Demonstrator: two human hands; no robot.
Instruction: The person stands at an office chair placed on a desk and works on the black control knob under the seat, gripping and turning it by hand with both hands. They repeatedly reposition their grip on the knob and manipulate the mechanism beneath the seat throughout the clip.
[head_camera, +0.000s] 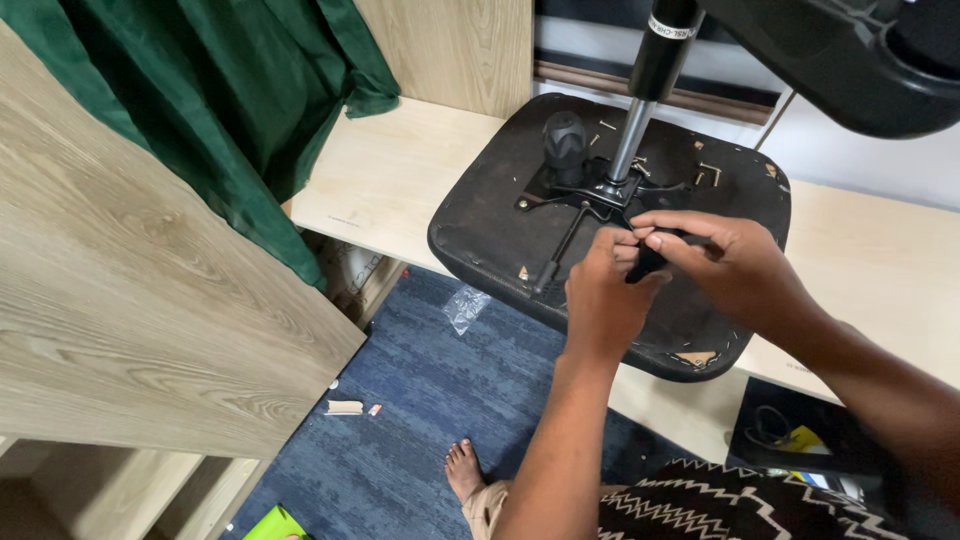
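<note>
I see the upturned chair seat (500, 230) lying underside-up on the pale worktop (400, 170), its gas column (640, 100) rising from the centre plate. Over the seat's near edge, my right hand (735, 260) and left hand (600, 300) meet. Both pinch a small black part (648, 262) between fingertips, just beside the lever rod (563, 245).

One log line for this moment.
left hand: pinching black lever | right hand: same lever | upturned chair seat on bench
</note>
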